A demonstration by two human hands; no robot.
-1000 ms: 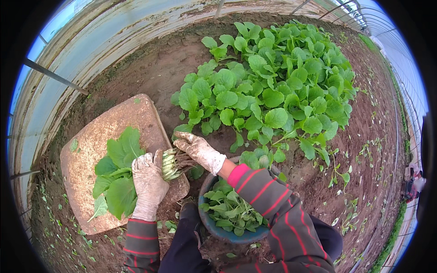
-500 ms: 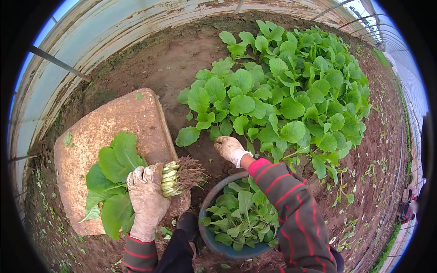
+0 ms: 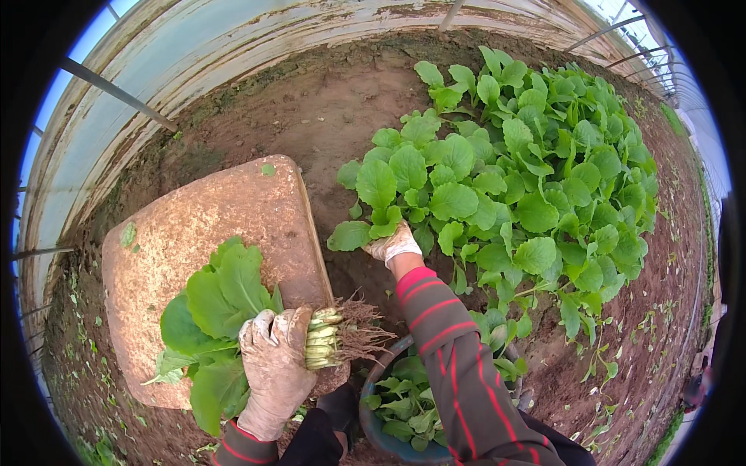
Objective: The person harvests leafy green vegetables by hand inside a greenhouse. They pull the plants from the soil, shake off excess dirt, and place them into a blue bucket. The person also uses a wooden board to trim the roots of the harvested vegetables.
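My left hand [image 3: 278, 359], in a soil-stained whitish glove, is closed around a bunch of leafy greens [image 3: 220, 299]. Their broad leaves point left, and the pale stems and brown, soil-covered roots stick out to the right of the fist. This bunch is over a worn, upturned-looking tan board or slab [image 3: 210, 210]. My right hand [image 3: 395, 244], also gloved, reaches in at the near left edge of a patch of growing leafy greens [image 3: 497, 186]. It touches the base of an outer plant, and leaves hide its fingertips.
A blue-green tub [image 3: 373, 423] with loose green leaves stands between my feet and the patch, partly behind my right sleeve. Brown soil [image 3: 311, 116] with scattered leaf bits surrounds the patch. A plastic greenhouse wall [image 3: 256, 46] with metal poles curves along the far side.
My right hand has moved from beside the patch in under its outer leaves. The left hand still holds the bunch. The whole view has shifted slightly.
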